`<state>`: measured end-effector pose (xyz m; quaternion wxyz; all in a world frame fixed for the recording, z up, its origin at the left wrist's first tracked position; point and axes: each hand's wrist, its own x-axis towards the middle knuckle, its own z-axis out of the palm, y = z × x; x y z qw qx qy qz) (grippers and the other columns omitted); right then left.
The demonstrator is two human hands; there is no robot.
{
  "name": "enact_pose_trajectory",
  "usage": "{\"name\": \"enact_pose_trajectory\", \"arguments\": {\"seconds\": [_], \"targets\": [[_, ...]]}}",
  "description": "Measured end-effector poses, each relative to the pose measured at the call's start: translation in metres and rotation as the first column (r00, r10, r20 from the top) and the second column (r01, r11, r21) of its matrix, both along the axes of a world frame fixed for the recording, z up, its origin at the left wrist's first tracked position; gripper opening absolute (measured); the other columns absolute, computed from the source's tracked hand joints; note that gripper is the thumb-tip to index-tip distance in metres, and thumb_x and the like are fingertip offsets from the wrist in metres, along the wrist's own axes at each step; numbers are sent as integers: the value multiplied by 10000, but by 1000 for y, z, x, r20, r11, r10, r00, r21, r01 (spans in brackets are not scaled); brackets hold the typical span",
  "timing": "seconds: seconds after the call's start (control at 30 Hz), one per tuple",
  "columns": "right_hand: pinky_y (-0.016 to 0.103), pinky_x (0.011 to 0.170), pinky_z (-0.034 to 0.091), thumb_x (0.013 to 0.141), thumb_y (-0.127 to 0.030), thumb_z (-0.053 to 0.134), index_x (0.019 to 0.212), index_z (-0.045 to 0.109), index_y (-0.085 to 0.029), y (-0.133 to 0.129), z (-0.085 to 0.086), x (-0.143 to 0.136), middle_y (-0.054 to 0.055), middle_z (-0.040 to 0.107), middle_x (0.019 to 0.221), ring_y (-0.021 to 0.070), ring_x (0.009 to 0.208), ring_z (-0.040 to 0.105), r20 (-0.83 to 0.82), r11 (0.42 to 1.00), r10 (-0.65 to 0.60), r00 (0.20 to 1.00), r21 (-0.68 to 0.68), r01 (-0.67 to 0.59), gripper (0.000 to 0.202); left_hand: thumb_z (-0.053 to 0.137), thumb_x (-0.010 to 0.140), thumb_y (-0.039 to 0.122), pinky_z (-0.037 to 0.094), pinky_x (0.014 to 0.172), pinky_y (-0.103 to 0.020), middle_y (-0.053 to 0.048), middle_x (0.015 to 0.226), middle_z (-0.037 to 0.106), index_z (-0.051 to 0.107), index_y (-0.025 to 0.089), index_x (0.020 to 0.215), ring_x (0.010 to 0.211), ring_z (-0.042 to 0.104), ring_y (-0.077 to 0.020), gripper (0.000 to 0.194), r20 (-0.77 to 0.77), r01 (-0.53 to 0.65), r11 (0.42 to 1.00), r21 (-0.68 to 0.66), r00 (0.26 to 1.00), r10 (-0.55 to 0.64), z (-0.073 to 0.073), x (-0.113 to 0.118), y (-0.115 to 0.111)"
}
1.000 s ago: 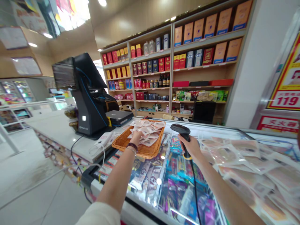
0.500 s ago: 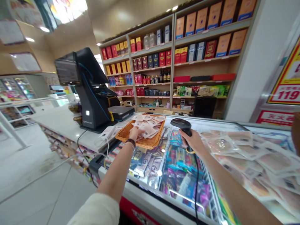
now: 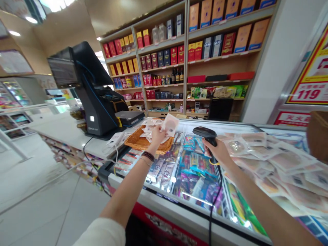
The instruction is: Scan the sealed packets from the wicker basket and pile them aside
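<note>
My left hand (image 3: 157,136), with a beaded bracelet at the wrist, pinches a flat, pale plastic packet (image 3: 170,124) and holds it up over the right side of a wicker basket (image 3: 133,139). More packets of the same sort lie inside the basket, partly behind the hand. In my right hand (image 3: 217,150) is a black barcode scanner (image 3: 205,132), its head pointing left toward the packet but apart from it. A black cord (image 3: 214,201) hangs from the scanner's handle. To the right, a heap of similar flat packets (image 3: 279,164) covers the freezer's glass top.
Beneath my hands is a glass-topped chest freezer (image 3: 164,201) holding bagged ice treats. A black checkout terminal (image 3: 93,106) stands on the white counter (image 3: 58,133) at left. Shelves (image 3: 164,73) of boxes and bottles line the back. A brown container (image 3: 318,136) sits at far right.
My left hand has lifted a packet out of the basket and moved right with it. The scanner is still in my right hand, slightly further right in view. The camera view has shifted a little.
</note>
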<state>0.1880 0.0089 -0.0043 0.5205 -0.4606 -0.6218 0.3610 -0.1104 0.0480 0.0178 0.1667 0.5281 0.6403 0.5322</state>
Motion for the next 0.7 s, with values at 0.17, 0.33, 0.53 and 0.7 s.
{"name": "enact_pose_trajectory", "arguments": {"seconds": [0.17, 0.33, 0.53, 0.7], "targets": [[280, 412, 418, 716, -747, 749, 680, 562, -234, -3, -4, 4, -22, 555, 454, 138, 380, 495, -93, 1000, -15, 996, 13, 17, 547, 788, 842, 253, 611, 902, -401, -101, 1067, 724, 569, 171, 1116, 928, 731, -201, 360, 519, 217, 953, 210, 801, -297, -38, 79, 5], [260, 361, 383, 663, -736, 783, 676, 561, -229, -2, -10, 5, -24, 573, 485, 119, 351, 481, -80, 1000, -1, 997, -28, -1, 554, 824, 781, 233, 614, 853, -343, -62, 912, 722, 639, 146, 975, 831, 723, -168, 282, 735, 163, 955, 247, 611, -294, -75, 124, 14], [260, 365, 370, 728, -673, 732, 600, 530, -242, 4, -27, 8, -12, 559, 431, 136, 326, 497, 109, 992, 19, 994, -123, -6, 493, 812, 779, 192, 613, 809, -296, -74, 1009, 738, 656, 176, 1031, 868, 731, -152, 296, 818, 68, 972, 223, 529, -225, -98, 117, 23], [258, 372, 348, 761, -632, 694, 595, 520, -247, 2, -32, 5, -17, 553, 411, 130, 308, 475, 151, 989, 70, 986, -137, -49, 454, 816, 799, 237, 621, 830, -287, -102, 1144, 728, 647, 215, 1177, 969, 734, -178, 415, 791, 126, 962, 241, 549, -270, -105, 110, 26]]}}
